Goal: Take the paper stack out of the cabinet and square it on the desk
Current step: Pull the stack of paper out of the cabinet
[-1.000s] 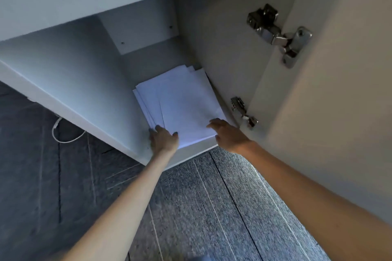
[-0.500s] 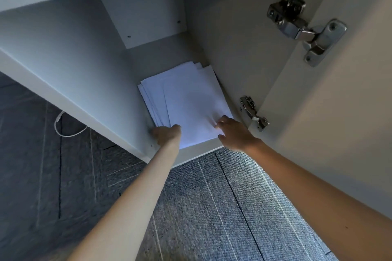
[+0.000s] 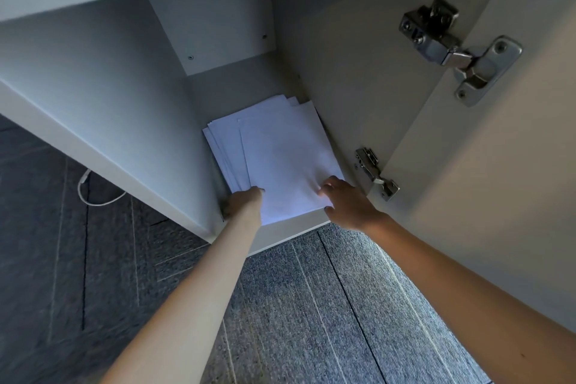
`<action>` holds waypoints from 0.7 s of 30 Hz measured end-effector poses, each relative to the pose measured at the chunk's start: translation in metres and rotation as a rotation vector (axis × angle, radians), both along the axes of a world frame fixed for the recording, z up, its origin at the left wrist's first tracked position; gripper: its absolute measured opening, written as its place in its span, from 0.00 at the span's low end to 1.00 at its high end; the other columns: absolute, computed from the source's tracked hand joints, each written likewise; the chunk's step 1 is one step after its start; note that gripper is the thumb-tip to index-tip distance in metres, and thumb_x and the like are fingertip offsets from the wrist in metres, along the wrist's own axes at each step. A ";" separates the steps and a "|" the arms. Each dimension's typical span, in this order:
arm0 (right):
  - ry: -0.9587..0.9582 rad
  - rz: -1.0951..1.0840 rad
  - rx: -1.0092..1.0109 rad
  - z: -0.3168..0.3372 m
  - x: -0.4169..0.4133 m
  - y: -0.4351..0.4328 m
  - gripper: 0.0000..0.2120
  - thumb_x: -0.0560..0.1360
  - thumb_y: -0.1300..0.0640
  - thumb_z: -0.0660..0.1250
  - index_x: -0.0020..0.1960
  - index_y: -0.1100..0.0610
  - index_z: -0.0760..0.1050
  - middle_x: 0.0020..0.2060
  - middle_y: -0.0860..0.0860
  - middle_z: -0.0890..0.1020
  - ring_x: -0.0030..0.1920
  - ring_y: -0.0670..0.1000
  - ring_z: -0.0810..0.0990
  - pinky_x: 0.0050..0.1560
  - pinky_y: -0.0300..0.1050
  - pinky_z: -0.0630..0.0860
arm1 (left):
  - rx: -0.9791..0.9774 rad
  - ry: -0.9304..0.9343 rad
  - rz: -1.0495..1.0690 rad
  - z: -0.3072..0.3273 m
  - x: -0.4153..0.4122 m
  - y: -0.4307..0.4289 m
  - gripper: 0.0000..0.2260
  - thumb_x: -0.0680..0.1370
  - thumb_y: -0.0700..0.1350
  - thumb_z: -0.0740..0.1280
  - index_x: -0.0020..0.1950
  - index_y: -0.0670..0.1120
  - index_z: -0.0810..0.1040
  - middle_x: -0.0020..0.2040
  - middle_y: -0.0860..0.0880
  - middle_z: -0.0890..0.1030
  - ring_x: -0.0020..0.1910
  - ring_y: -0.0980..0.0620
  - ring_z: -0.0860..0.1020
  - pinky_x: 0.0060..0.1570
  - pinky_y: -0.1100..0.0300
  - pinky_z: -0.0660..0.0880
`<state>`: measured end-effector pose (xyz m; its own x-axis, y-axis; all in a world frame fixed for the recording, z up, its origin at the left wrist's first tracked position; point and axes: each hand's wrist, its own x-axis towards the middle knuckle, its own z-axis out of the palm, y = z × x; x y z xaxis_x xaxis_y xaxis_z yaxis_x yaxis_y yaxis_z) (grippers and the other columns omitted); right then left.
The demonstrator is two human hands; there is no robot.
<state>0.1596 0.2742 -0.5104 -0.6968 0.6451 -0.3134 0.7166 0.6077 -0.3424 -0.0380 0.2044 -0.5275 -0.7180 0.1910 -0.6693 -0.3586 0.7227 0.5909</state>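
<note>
A loose, fanned stack of white paper (image 3: 280,150) lies on the floor of the open cabinet (image 3: 124,97), close to its right wall. My left hand (image 3: 244,204) is at the stack's front left corner, with the thumb on the top sheet and the fingers tucked down beside the edge. At the front right corner my right hand (image 3: 349,203) has its fingertips on the top sheet and its thumb at the front edge. The stack rests flat on the cabinet floor. The desk surface is out of view.
The cabinet door (image 3: 483,181) stands open on the right, carrying an upper hinge (image 3: 458,50) and a lower hinge (image 3: 375,174) near my right hand. Grey carpet (image 3: 311,305) lies below. A white cable (image 3: 93,193) loops on the floor at the left.
Both hands have slid a little further onto the stack's front corners. My left thumb now lies on the top sheet. The stack has stayed in place.
</note>
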 end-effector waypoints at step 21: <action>0.330 -0.407 -0.180 0.010 -0.002 0.000 0.23 0.79 0.59 0.60 0.72 0.63 0.63 0.73 0.60 0.64 0.73 0.58 0.63 0.73 0.46 0.59 | 0.345 0.012 -0.011 0.044 0.026 -0.026 0.22 0.80 0.33 0.60 0.74 0.39 0.64 0.73 0.42 0.70 0.60 0.49 0.70 0.57 0.62 0.64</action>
<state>0.1577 0.2746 -0.5006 -0.4823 0.8392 -0.2512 0.7185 0.2150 -0.6615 -0.0115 0.1781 -0.4834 -0.7222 0.4122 -0.5555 -0.3434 0.4835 0.8052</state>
